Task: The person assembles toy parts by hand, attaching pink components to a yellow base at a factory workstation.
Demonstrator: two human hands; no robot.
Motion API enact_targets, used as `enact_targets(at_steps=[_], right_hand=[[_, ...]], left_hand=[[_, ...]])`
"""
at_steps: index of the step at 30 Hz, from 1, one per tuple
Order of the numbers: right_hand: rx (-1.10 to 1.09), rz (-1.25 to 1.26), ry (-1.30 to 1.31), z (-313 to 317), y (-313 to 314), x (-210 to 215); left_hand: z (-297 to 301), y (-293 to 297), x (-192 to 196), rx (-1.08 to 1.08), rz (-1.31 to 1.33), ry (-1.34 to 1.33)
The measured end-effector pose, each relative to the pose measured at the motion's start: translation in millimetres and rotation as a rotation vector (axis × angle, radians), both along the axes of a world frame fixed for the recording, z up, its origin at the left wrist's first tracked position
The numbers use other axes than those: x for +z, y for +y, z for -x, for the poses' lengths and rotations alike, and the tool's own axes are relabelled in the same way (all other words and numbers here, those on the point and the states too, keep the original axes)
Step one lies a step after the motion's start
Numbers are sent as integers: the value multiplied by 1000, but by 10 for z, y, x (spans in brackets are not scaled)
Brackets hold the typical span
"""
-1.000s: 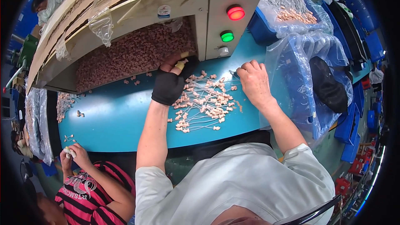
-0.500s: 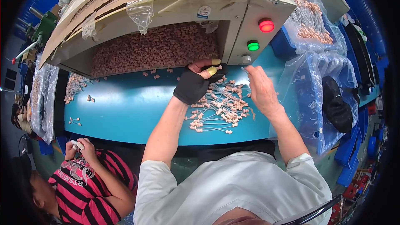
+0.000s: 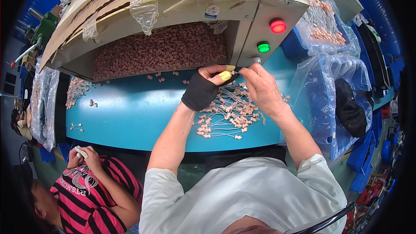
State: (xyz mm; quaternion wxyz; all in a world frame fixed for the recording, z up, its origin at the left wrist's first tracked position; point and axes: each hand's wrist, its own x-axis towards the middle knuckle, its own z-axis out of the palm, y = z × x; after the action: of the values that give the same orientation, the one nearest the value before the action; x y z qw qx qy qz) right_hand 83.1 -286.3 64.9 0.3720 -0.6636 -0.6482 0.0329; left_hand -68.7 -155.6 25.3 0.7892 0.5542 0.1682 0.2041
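My left hand (image 3: 206, 86), in a black fingerless glove with yellow covers on two fingertips, pinches a small pink knobbed piece, mostly hidden by the fingers. Close against it, the closed fingertips of my right hand (image 3: 263, 87) hold a thin pale cord end, hard to make out. Both hands meet just in front of the machine's opening. Below them spreads a pile of grey cords with pink knobbed ends (image 3: 229, 112) on the blue-green tabletop (image 3: 130, 125).
A beige machine housing (image 3: 249, 30) with red and green lamps holds a heap of loose pink pieces (image 3: 160, 50). More corded pieces (image 3: 77, 91) lie at left. At right stand a plastic-lined blue bin (image 3: 320, 117) and a bagged bundle (image 3: 323, 17). A co-worker (image 3: 99, 186) sits at lower left.
My right hand has moved left and slightly up, bringing its fingertips to those of my left hand. My left hand has shifted only slightly and keeps its pinch.
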Motion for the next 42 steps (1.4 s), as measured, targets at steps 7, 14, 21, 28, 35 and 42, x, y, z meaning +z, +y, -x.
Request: enact_targets(at_steps=[7,14,21,28,35,42], right_hand=[[23,53,-62,-11,-10,12],[8,90,-280,113,-59,60],[-29,61,-265,201,-135,-32],[-22,107,-102,290,-288,-261],[-235,157,-257,-231,-640,-79],[-170,163,-330,-375,-652,-388]], left_hand=[[-50,-44,-43,126,-21,-46],[-19,-92,-41,86,-30,84],[-21,-116,27,-42,41,86],[32,-68,39,-171,-60,217],[224,-19,349,-188,-149,364],[515,118,140,272,-637,386]])
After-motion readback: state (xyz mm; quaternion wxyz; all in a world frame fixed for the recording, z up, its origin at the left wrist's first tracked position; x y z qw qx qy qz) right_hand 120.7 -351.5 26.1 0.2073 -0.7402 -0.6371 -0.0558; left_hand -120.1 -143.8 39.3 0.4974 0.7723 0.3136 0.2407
